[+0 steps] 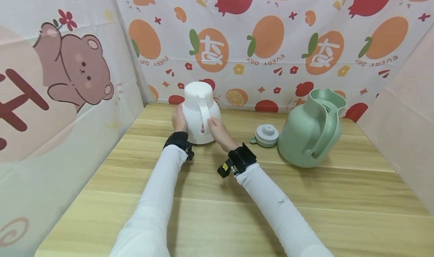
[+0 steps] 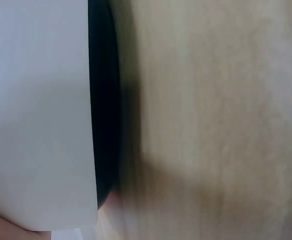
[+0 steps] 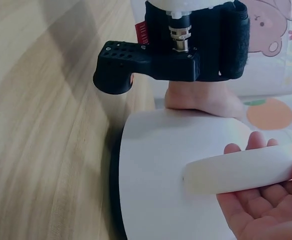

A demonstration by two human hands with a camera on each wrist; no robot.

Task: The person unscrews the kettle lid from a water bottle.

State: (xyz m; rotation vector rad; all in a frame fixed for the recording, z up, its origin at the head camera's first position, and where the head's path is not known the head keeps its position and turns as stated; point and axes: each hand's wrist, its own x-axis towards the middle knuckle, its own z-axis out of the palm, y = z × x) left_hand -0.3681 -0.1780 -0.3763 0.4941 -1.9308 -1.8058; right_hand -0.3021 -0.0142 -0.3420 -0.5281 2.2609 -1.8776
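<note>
We read "EVERY DAY" on the fruit-print backdrop cloth [image 1: 271, 42]. On the light wooden counter [image 1: 237, 196], the mint-green plastic jug [image 1: 310, 130] stands uncapped right of the white plastic jug [image 1: 200, 112]; its round green lid [image 1: 266, 135] lies between. Left hand [image 1: 178, 118] cups the white jug's side; right hand [image 1: 218, 132] fingers [image 3: 258, 145] curl round its handle. Lid refitting remains, we judge.

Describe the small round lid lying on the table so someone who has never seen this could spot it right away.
On the wooden table, look just left of the big green jug. The lid lies flat there, apart from the white jug. It is the only small, low, pale green-and-grey disc, with a knob on top.
</note>
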